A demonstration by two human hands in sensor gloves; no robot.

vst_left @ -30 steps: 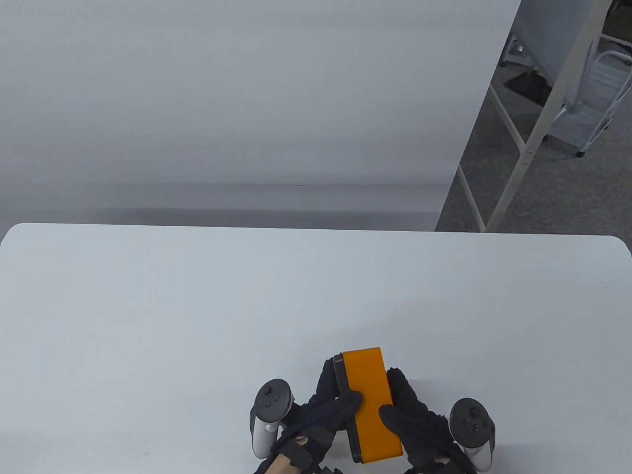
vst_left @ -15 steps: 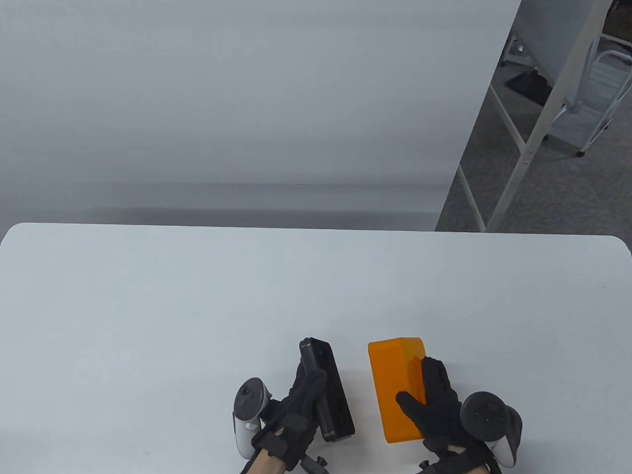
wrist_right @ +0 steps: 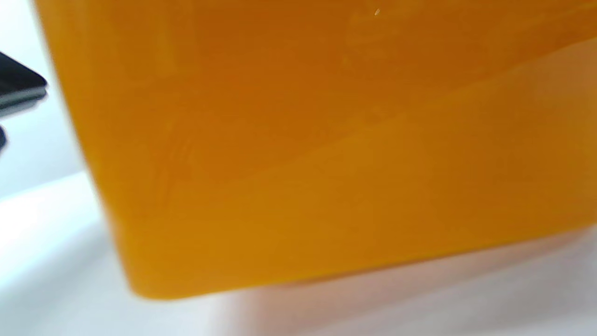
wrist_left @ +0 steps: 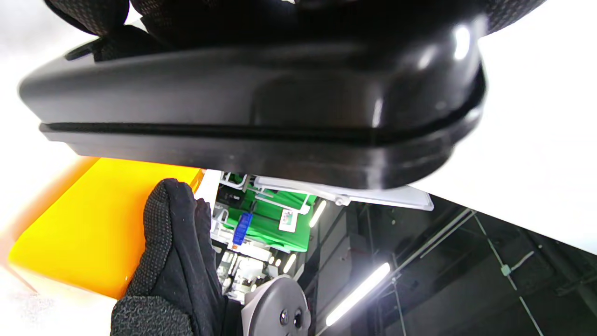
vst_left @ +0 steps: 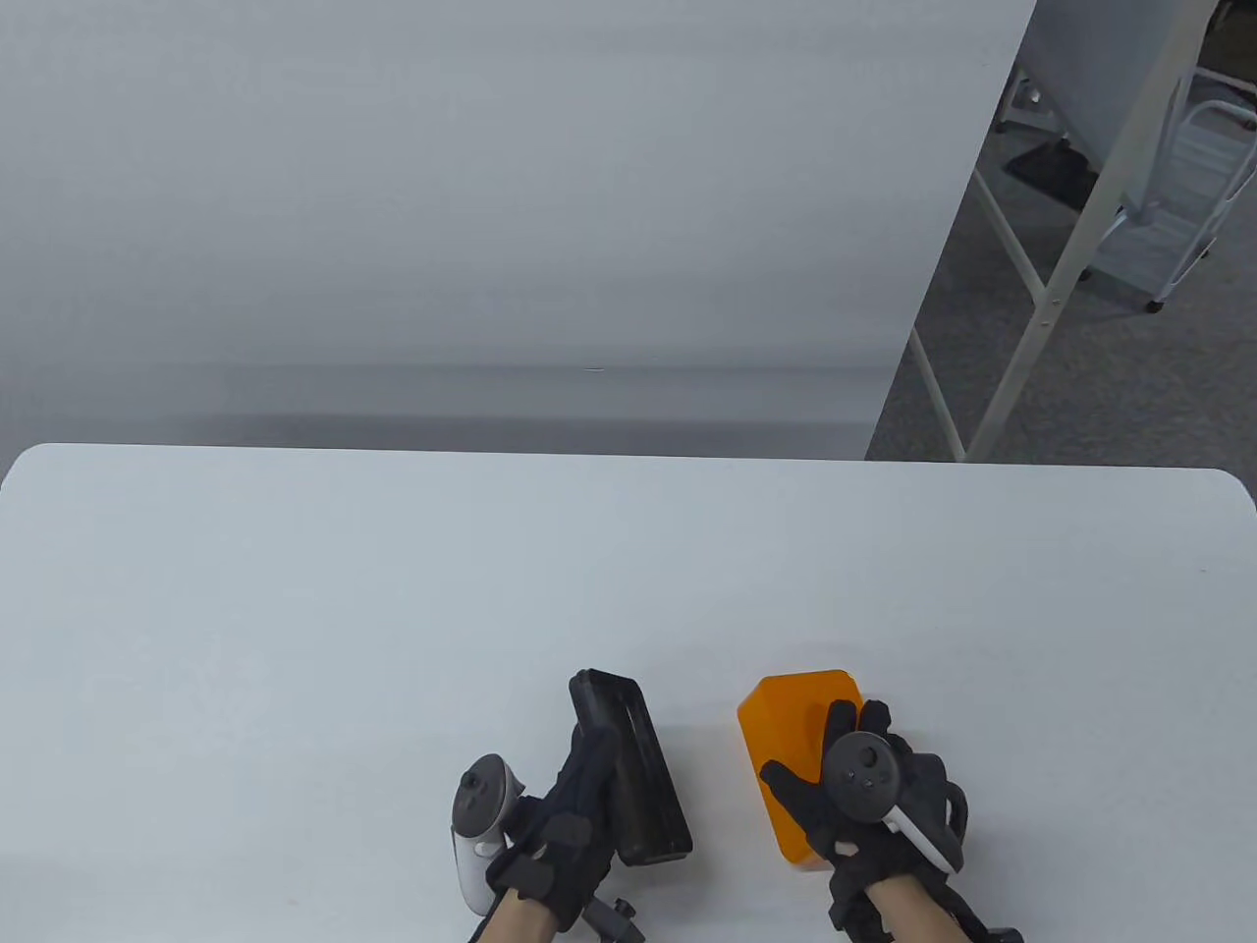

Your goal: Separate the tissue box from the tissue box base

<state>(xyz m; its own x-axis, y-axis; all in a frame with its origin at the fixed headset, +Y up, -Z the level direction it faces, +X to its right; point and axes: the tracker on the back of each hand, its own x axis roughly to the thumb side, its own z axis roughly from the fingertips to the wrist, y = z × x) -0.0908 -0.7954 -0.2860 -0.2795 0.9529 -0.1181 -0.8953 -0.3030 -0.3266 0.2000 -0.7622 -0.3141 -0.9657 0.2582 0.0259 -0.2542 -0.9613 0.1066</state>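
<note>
The orange tissue box [vst_left: 784,747] and the black base [vst_left: 638,776] are apart, side by side near the table's front edge. My left hand [vst_left: 574,805] grips the black base, which fills the top of the left wrist view [wrist_left: 261,112]. My right hand [vst_left: 835,786] grips the orange box from above and the right. The box fills the right wrist view [wrist_right: 317,140], just above or on the table. The left wrist view shows the orange box [wrist_left: 88,228] with my right hand's fingers [wrist_left: 172,242] over it.
The white table [vst_left: 393,609] stretches back to a grey partition wall [vst_left: 471,196]. To the right, past the table, stand a white metal frame [vst_left: 1041,285] and a wire cart [vst_left: 1178,196] on the carpet.
One second ago both hands held the box and base joined. They came apart: my left hand took the base left, my right hand took the orange box right and turned over it.
</note>
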